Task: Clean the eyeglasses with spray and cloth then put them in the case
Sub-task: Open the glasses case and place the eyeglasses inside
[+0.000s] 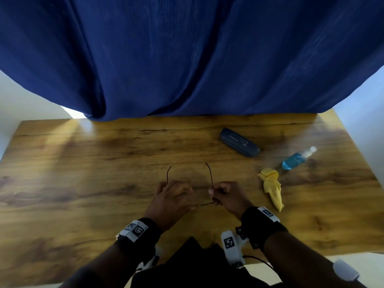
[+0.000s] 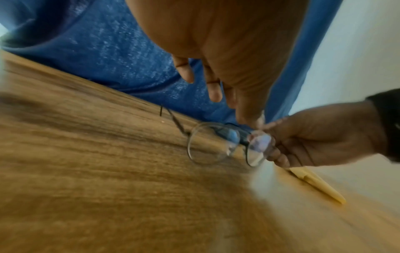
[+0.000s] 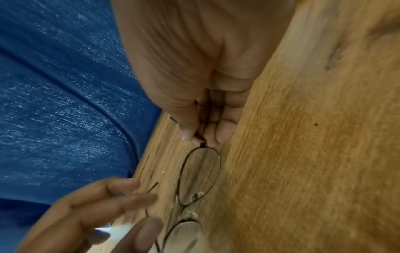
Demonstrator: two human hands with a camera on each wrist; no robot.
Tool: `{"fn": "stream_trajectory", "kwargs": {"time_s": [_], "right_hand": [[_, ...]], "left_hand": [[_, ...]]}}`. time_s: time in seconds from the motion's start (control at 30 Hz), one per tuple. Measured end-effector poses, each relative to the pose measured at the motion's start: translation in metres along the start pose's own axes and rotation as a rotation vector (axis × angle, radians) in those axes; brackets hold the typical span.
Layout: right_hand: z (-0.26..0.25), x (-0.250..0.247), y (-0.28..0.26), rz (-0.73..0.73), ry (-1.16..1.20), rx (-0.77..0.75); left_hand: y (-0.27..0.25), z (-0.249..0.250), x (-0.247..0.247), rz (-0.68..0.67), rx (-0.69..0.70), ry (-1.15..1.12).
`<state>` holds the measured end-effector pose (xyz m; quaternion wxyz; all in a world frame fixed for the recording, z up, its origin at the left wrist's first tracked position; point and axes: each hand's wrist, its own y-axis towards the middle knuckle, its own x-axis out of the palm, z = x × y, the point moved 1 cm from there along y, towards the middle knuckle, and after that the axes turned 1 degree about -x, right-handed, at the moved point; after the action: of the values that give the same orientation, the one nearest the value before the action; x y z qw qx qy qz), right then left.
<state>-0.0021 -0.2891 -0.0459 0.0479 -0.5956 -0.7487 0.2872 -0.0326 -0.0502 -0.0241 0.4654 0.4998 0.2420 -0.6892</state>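
Observation:
Thin dark wire eyeglasses (image 1: 205, 204) hang just above the wooden table (image 1: 83, 163), temples unfolded and pointing away from me. My right hand (image 1: 226, 195) pinches the frame at its right hinge (image 3: 201, 143), thumb and fingertips curled round it. My left hand (image 1: 172, 197) hovers over the left lens (image 2: 207, 143) with fingers loosely extended. Its thumb (image 2: 252, 118) touches the top of the frame, and the left temple (image 2: 173, 118) runs free. A dark case (image 1: 239, 142) lies closed at the back right. The blue spray bottle (image 1: 297, 159) lies on its side, with the crumpled yellow cloth (image 1: 272, 188) beside it.
A dark blue curtain (image 1: 187, 59) hangs along the table's far edge. White walls stand on both sides. The case, bottle and cloth all lie to the right of my hands. Bare wood stretches across the left half of the table.

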Motion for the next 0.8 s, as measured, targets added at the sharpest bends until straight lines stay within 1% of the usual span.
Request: {"fn": "stream_trajectory", "kwargs": {"time_s": [0.17,0.23,0.27,0.3,0.37,0.53,0.7,0.8], "right_hand": [[0.006,0.001,0.0,0.054,0.029,0.019],[0.008,0.001,-0.001,0.076,0.067,0.048],[0.008,0.002,-0.001,0.083,0.083,0.058],[0.009,0.003,-0.001,0.087,0.098,0.067],[0.008,0.006,-0.002,0.088,0.121,0.084],[0.004,0.006,-0.004,0.07,0.198,0.12],[0.005,-0.002,-0.002,0.038,0.194,0.132],[0.01,-0.008,0.0,0.004,0.155,0.122]], "left_hand": [[-0.008,-0.039,-0.014,-0.026,-0.47,-0.177],[-0.007,-0.05,-0.012,-0.135,-0.607,-0.329],[-0.006,-0.053,-0.011,-0.211,-0.645,-0.411],[-0.005,-0.054,-0.008,-0.272,-0.656,-0.459],[-0.002,-0.054,-0.006,-0.312,-0.655,-0.489],[0.002,-0.056,-0.002,-0.283,-0.722,-0.54],[0.001,-0.055,-0.003,-0.25,-0.725,-0.456],[0.0,-0.054,-0.002,-0.224,-0.742,-0.444]]}}
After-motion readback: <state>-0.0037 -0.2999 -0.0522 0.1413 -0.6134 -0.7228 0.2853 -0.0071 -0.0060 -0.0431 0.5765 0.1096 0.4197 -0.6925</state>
